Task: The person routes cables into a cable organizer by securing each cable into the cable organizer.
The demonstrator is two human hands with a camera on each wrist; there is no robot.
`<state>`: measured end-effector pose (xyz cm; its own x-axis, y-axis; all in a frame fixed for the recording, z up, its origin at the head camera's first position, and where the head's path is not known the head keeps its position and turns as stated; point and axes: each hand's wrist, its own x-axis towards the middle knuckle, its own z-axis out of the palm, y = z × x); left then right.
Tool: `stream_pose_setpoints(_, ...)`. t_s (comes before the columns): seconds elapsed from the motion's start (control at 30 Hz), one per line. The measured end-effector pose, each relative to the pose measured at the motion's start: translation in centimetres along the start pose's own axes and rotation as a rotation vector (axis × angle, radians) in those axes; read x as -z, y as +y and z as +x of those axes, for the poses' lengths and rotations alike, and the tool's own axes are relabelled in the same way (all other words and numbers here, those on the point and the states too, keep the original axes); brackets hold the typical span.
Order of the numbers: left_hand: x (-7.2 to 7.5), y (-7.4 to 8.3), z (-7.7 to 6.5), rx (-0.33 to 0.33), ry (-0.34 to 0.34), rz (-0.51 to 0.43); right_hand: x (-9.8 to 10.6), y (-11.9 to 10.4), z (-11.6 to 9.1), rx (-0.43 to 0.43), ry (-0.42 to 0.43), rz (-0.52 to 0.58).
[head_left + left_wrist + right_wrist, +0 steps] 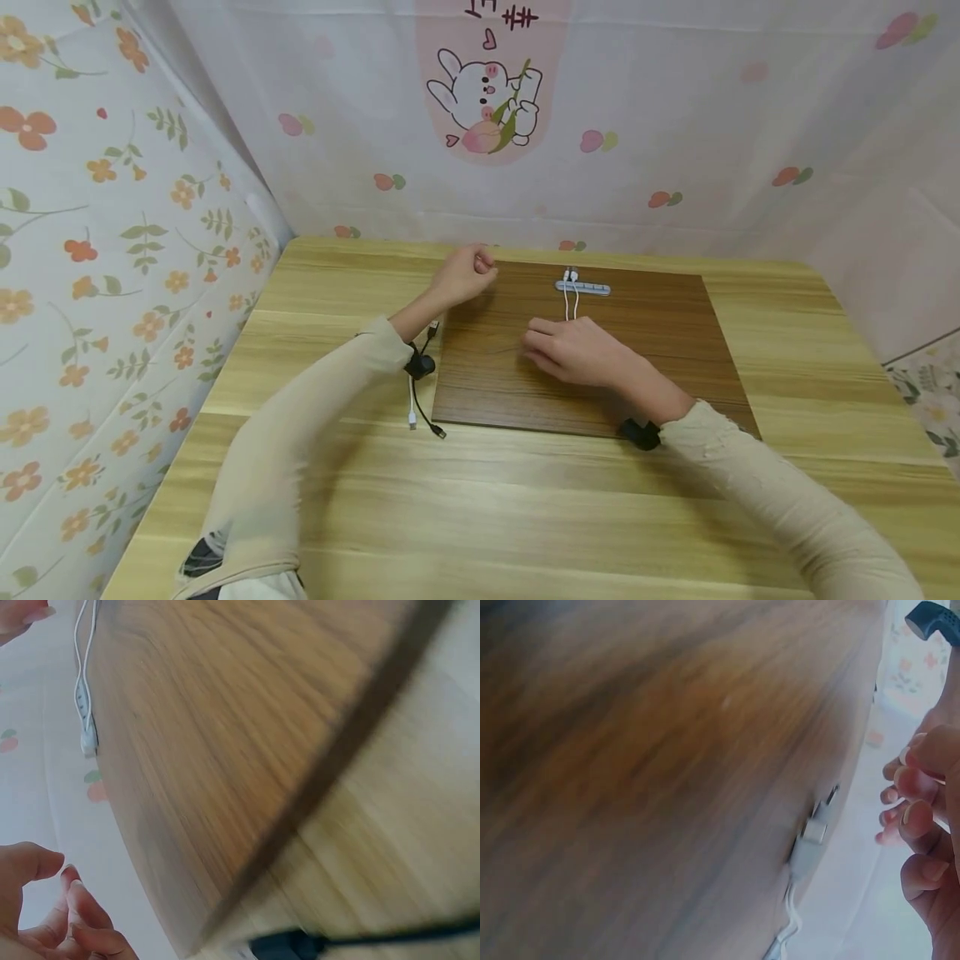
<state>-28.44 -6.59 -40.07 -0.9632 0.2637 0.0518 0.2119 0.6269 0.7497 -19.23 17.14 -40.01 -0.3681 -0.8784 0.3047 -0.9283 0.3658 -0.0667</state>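
Brown board [480, 375] | two slim white cables [566, 304] at pale blue clip [594, 289] | hands [463, 277] [573, 351] loosely curled, empty

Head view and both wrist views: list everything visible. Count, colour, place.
board: 1, dark brown, on the table
table: 1, light wood, under the board
clip strip: 1, pale blue, near the board's far edge
white cords: 2 strands, white, at the clip strip; one cable or two unclear
loose white cable: 1, white, left of the board
loose black cable: at least 1, black, left of the board
backdrop: 1, white, rabbit print, behind the table
floral cloths: 2 areas, pale, far left and far right
wrist cameras: 2, dark, one per wrist
sleeves: 2, cream, both arms
left hand: 1, bare, above board's far-left corner
right hand: 1, bare, over board's middle
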Motion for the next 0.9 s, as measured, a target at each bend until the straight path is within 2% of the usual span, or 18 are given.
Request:
stream_pose_setpoints(0.17,1.2,-1.0,-0.8,0.027,0.003,0.006,-0.6,-0.4,0.8,0.014,-0.013,0.016)
stream_pose_setpoints(0.5,3.6,-3.5,-2.9,0.034,0.014,-0.013,-1.5,-1.7,2.6,0.067,-0.016,0.039)
stream_pose_setpoints(0.9,6.0,-6.0,-5.3,0.076,-0.048,0.020,-2.2,-3.7,5.3,0.133,-0.054,0.017)
